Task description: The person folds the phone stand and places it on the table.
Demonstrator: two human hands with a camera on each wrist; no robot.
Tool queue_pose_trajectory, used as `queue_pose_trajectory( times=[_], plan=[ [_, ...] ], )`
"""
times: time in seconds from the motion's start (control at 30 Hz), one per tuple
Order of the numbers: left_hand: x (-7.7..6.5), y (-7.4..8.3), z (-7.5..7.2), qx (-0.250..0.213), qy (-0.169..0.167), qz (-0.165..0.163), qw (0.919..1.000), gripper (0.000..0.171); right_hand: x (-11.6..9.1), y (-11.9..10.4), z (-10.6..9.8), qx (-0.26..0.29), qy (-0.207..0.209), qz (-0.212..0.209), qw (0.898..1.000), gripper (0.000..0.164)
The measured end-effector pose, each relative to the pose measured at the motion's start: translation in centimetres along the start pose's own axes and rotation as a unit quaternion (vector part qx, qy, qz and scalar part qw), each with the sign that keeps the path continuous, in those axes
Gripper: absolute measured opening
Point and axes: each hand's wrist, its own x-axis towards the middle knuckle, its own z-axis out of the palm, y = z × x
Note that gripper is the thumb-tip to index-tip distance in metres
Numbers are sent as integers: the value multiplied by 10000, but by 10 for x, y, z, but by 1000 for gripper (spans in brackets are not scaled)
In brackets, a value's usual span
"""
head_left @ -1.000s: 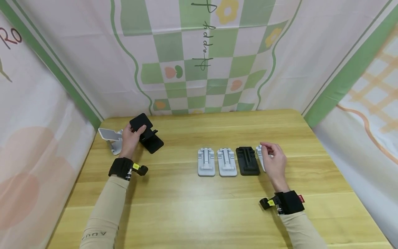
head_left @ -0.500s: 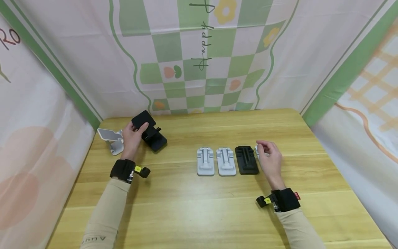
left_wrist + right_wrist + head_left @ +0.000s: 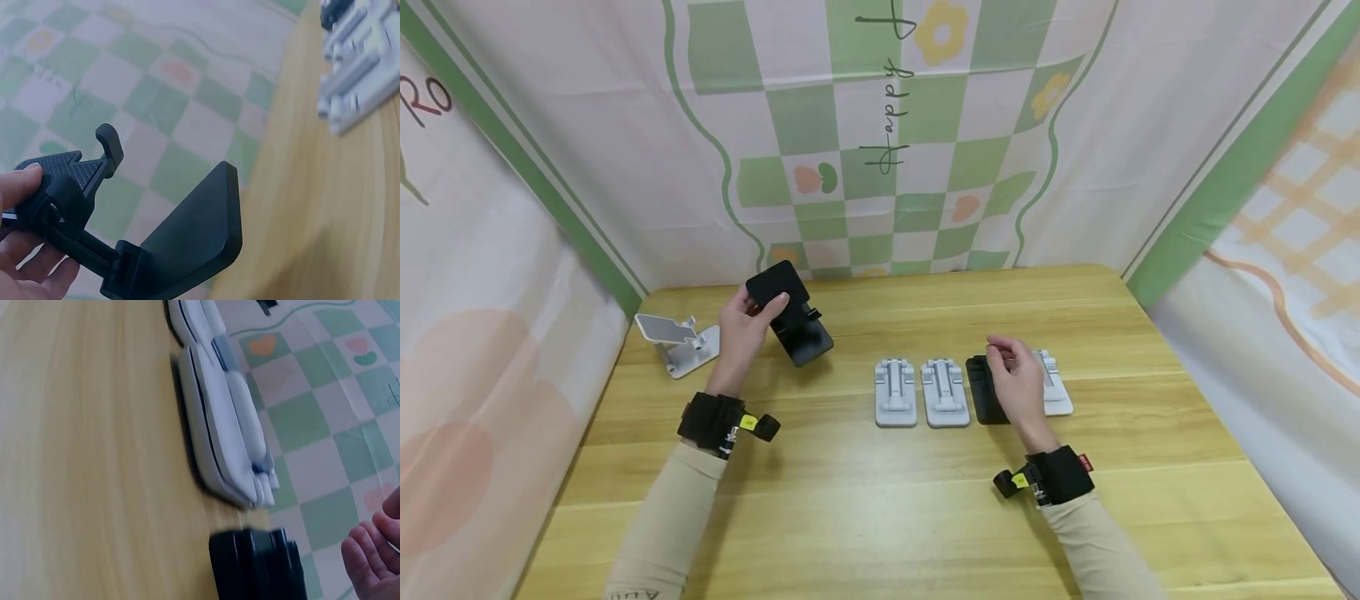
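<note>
My left hand (image 3: pixel 741 346) grips an unfolded black phone stand (image 3: pixel 807 337) by its upper plate, with the thumb across the front. In the left wrist view, the stand's base (image 3: pixel 194 231) hangs out from the fingers, above the table. On the other side, my right hand (image 3: pixel 1021 385) hovers over a folded black phone stand (image 3: pixel 982 390) and partly covers it. Its fingers are loosely bent with nothing between them. In the right wrist view the fingertips (image 3: pixel 362 556) appear beside the folded black stand (image 3: pixel 256 569), apart from it.
Two folded white phone stands (image 3: pixel 895 393) (image 3: pixel 945 393) lie left of the folded black one. A third folded white stand (image 3: pixel 1057 392) lies to its right, and an unfolded white stand (image 3: pixel 700 346) stands at the table's left. A patterned curtain (image 3: pixel 880 125) hangs behind the wooden table (image 3: pixel 850 517).
My left hand has carried the black phone stand to the right, away from the unfolded white one. My right hand has moved left, from the rightmost white stand to over the folded black one.
</note>
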Motion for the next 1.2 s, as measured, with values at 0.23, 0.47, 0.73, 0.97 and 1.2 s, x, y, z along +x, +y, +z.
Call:
queue_pose_trajectory(
  times=[0.23,0.47,0.73,0.97,1.2],
  plan=[
    [-15,19,14,-129,-365,245,9990,45,0,-10,15,440,-406,76,9982,37],
    [-28,28,25,-189,-705,428,9964,42,1,-26,28,669,-731,139,9950,38],
    [-39,35,33,-251,-1010,421,9937,39,1,-26,48,782,-1260,339,9884,44],
    [-47,37,42,-179,-1269,572,9901,34,-1,-30,64,835,-1548,403,9836,47],
    [-54,41,52,-158,-1541,569,9863,33,-3,-39,74,1749,-2305,646,9550,53]
  ],
)
